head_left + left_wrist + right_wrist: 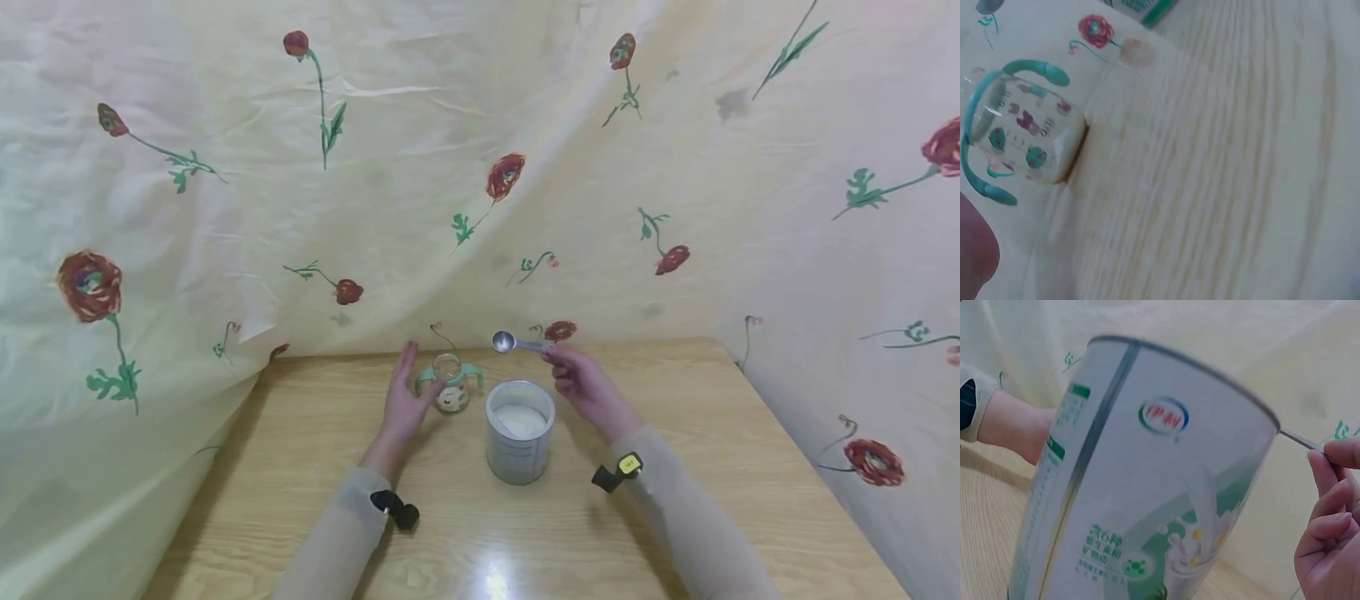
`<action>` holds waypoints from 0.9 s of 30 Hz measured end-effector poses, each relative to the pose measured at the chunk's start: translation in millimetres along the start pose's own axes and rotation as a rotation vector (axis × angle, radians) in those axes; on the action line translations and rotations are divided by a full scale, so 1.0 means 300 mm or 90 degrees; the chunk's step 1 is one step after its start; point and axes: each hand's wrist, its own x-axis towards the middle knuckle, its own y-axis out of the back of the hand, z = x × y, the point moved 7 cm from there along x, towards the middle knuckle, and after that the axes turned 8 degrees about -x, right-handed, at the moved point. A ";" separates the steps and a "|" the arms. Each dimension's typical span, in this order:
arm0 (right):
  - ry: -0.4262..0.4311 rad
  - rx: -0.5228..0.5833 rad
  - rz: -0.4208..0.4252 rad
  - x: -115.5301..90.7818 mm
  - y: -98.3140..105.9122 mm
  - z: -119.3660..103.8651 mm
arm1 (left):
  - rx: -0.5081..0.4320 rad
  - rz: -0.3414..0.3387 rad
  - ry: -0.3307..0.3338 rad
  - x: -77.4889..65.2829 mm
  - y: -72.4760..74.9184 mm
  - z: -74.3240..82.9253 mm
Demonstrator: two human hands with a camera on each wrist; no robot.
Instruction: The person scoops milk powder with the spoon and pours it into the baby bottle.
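Observation:
My right hand (588, 390) pinches the handle end of a silver measuring spoon (504, 341). The spoon is raised above and behind an open milk powder tin (517, 457); its grey bowl shows no powder. White powder (522, 422) lies inside the tin. My left hand (406, 408) is beside a clear baby bottle (1030, 128) with two teal handles (974, 112) and animal prints. Its fingers are straight and its thumb reaches toward the bottle; touching or apart, I cannot tell. The bottle has no lid on, and something whitish sits in its lower part.
Everything stands on a wooden table (300, 467). A cream cloth with printed poppies (420, 167) hangs behind the table and along both sides. The tin stands between my forearms, to the right of the bottle and nearer to me. Both wrists wear small black cameras (397, 510).

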 end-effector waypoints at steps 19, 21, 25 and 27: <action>0.066 -0.126 0.050 -0.153 0.024 -0.114 | -0.116 0.065 -0.084 -0.099 -0.032 0.139; 0.077 -0.165 0.059 -0.172 0.030 -0.128 | -0.122 0.040 -0.101 -0.114 -0.056 0.159; 0.086 -0.228 0.061 -0.208 0.028 -0.144 | -0.115 -0.022 -0.135 -0.141 -0.122 0.194; 0.090 -0.267 0.060 -0.225 0.018 -0.148 | -0.108 -0.056 -0.160 -0.156 -0.156 0.210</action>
